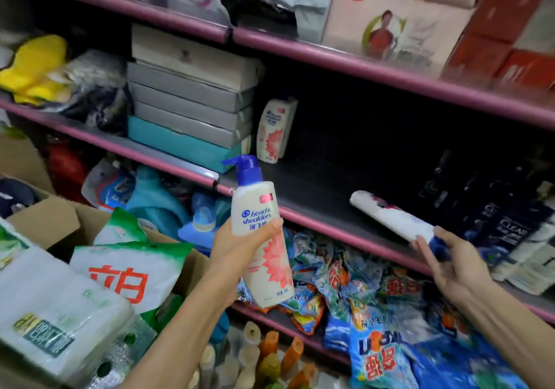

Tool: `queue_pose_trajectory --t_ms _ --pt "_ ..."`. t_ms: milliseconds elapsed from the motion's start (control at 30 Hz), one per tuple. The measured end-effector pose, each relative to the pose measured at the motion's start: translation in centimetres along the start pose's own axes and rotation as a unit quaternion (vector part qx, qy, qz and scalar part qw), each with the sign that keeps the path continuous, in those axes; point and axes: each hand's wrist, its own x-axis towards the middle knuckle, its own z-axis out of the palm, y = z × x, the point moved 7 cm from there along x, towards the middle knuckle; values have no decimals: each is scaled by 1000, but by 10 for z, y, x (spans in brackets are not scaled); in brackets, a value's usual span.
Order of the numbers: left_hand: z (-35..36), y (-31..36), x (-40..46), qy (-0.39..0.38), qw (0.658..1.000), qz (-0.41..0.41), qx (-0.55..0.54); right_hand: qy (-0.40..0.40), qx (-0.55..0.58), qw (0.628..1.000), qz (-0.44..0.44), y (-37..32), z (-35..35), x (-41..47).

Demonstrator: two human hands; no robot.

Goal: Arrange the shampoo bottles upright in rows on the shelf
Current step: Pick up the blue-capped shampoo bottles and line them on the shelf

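My left hand [240, 247] grips a white shampoo bottle [261, 229] with a blue pump top and a pink flower label, held upright in front of the middle shelf [318, 190]. A second white bottle [393, 217] lies on its side on that shelf, its blue pump end toward the front edge. My right hand [447, 262] reaches to that pump end with fingers extended, touching the cap. A small shampoo bottle [274, 130] with a flip cap stands upright at the back left of the shelf.
Dark shampoo bottles [492, 208] crowd the shelf's right end. Stacked grey and teal boxes [192, 109] stand to the left of the small bottle. Detergent bags [369, 292] fill the shelf below. A cardboard box [69, 217] with white bags sits lower left.
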Motion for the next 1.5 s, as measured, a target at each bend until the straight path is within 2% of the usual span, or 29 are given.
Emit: queue_pose_trajectory --t_ms 133,200,233,267,300,333,367,400,433,467,500,533,600,633,667,700,800,900,1133,1367,1500 --pt "-3 6 -1 -11 1000 -13 -14 53 17 998 28 21 5 15" --pt "-2 7 -1 -24 1000 -17 -7 63 -110 992 -3 20 5 18" --pt "-1 7 -1 -29 999 -17 -4 54 -216 975 -16 18 5 16" --pt "0 8 -2 -33 999 -16 -2 48 -333 941 -29 14 5 13" --pt "2 8 -3 -40 999 -15 1 44 -477 875 -66 5 5 9" --pt "5 9 -5 -49 999 -14 3 45 -628 766 -131 -10 12 5" --pt "9 9 -7 -61 998 -13 6 57 -739 634 -218 -26 23 1" --pt "13 9 -10 -71 997 -13 11 58 -780 538 -315 -41 41 -7" --pt "17 9 -13 -80 997 -12 16 25 -756 501 -421 -52 66 -29" --pt "22 9 -17 -89 996 -11 21 -38 -699 503 -507 -59 93 -58" --pt "27 9 -22 -102 994 -10 29 -109 -622 545 -551 -63 117 -87" --pt "33 8 -26 -115 993 -10 39 -179 -551 600 -552 -65 136 -104" --pt "41 6 -36 -130 990 -10 52 -306 -480 705 -423 -46 171 -120" --pt "42 5 -40 -134 990 -10 50 -359 -475 732 -331 -29 184 -124" --pt "43 5 -43 -139 989 -9 48 -396 -476 742 -260 -12 192 -129" --pt "44 4 -46 -146 988 -8 51 -423 -471 740 -227 0 197 -133" --pt "43 2 -50 -152 986 -3 69 -452 -431 748 -224 14 201 -136" --pt "41 -1 -48 -152 985 -6 79 -452 -406 764 -217 18 200 -135" --pt "40 -4 -46 -174 979 -13 102 -451 -405 762 -229 19 198 -135" --pt "44 -8 -46 -192 975 -28 111 -467 -392 766 -204 18 192 -132" --pt "50 -11 -49 -219 971 -44 90 -474 -381 767 -202 17 191 -132"
